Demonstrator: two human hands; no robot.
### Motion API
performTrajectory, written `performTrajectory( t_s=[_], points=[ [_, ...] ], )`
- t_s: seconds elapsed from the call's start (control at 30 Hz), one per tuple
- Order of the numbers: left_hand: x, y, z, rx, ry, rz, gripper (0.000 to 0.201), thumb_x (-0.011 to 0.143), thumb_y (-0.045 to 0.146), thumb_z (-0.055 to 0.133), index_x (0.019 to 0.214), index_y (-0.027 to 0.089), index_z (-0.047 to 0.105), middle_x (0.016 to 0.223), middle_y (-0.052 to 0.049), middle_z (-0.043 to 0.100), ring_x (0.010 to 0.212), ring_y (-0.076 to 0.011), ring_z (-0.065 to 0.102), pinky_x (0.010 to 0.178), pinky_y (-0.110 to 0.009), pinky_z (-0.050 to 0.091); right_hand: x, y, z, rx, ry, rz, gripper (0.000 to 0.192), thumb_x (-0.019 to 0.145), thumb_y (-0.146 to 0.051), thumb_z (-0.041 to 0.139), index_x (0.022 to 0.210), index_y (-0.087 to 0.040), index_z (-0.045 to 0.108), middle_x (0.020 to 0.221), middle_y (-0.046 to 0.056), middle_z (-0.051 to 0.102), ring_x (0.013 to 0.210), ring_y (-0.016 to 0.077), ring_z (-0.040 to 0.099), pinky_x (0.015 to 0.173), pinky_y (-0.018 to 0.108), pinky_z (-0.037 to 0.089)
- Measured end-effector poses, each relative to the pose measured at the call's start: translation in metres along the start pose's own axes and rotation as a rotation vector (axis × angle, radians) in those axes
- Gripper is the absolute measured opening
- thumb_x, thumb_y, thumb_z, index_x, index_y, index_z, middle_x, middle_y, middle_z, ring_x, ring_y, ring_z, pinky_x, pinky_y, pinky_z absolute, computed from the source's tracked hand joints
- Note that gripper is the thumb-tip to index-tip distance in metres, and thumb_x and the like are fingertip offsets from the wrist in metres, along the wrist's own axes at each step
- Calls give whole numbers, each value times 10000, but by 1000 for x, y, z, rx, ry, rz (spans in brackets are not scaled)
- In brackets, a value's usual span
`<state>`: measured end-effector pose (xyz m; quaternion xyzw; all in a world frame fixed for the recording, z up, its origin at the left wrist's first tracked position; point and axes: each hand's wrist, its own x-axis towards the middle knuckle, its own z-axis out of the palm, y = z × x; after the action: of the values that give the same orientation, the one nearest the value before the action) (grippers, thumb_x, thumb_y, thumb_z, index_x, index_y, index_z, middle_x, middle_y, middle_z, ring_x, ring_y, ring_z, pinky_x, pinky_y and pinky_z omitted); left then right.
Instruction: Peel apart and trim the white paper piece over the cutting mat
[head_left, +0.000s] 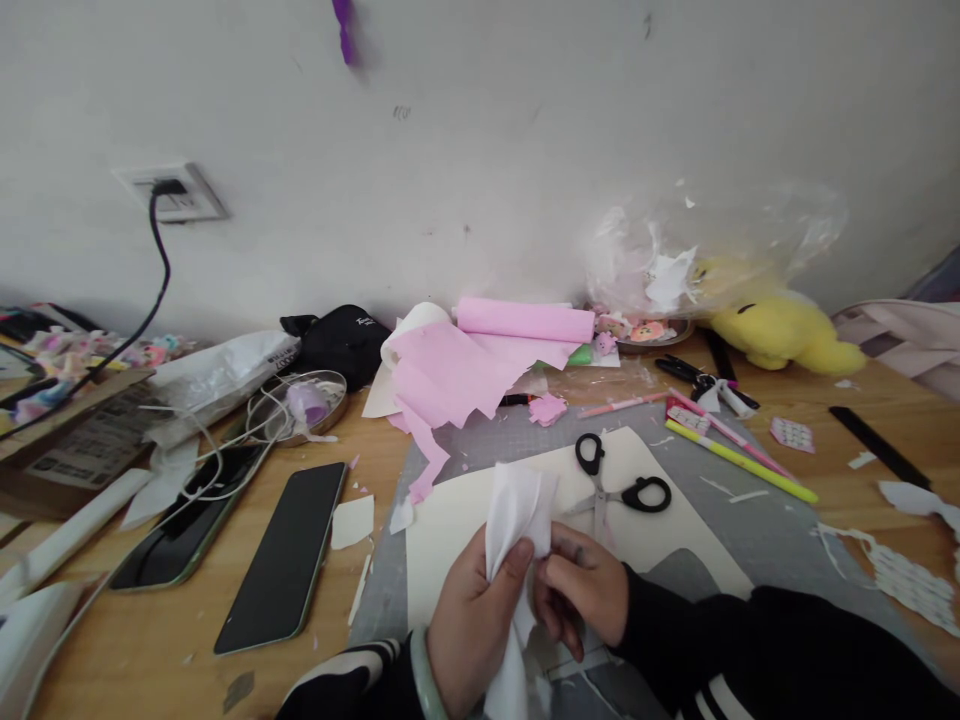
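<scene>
Both hands clamped on a bit of white tissue (517, 520), low centre, just above the cream card (465, 520) on the grey mat (757, 540). Left hand (472, 625) pinching it from the side with the thumb across, right hand (581, 595) gripping the fold beside it, fingers touching. Looks feather-light, floppy, easy to tear or crease, so best held near the folded spine, not the loose top flaring up. Hard to tell if a tail hangs below the left palm, probably does. Scissors (619, 485) just beyond the hands on the card. Phone (285, 555) well off to the left on the worktop (150, 650), pink paper (457, 370) further back, pens (739, 460) to the right. Decent open room on the card right under the hands; front worktop edge not in view.
</scene>
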<state>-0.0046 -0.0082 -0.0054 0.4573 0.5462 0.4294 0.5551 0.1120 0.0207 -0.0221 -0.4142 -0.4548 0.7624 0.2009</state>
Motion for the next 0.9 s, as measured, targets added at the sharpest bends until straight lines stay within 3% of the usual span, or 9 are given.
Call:
performTrajectory(
  t_s=[0.2, 0.43, 0.9],
  points=[
    [-1, -1, 1, -22, 27, -2, 301, 723, 360, 462, 900, 132, 548, 633, -34, 625, 665, -199, 572, 626, -284, 432, 0, 0, 1, -38, 13, -1, 348, 597, -183, 297, 919, -136, 419, 339, -79, 445, 211, 54, 326, 227, 139, 274],
    [-4, -1, 1, -18, 43, 25, 273, 717, 339, 479, 888, 142, 558, 676, -46, 631, 797, -226, 556, 675, -294, 430, -2, -4, 3, -71, 36, 6, 330, 615, -171, 299, 919, -143, 425, 347, -83, 443, 221, 55, 331, 235, 144, 281],
    [-5, -1, 1, -56, 39, 3, 267, 704, 329, 498, 883, 139, 556, 636, -43, 623, 785, -231, 556, 683, -309, 429, 0, 3, 3, -79, 58, -7, 304, 628, -179, 306, 897, -150, 445, 342, -83, 442, 211, 51, 327, 224, 137, 272]
  ],
)
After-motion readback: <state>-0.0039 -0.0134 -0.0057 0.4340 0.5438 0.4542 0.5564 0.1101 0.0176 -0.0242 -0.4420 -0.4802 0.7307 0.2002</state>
